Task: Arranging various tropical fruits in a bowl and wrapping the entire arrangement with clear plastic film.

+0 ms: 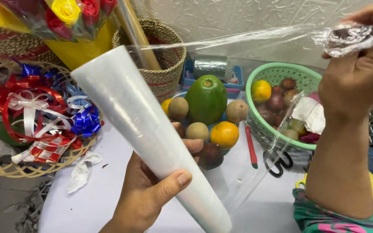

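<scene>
Your white counter (pixel 100 190) carries a plate of fruit and a green basket (pixel 255 86). Above it, your left hand (pixel 152 190) is wrapped around a long roll of clear cling film (pixel 143 129), tilted. Your right hand (pixel 359 73), raised high, pinches the bunched film end (pixel 346 39), stretched taut from the roll.

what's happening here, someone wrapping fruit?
A person holds a roll of clear film in the left hand. The right hand pinches the film's bunched end and has it stretched out up and to the right. Behind, a pile of fruit sits on the white table, beside a green basket and scissors.
</scene>
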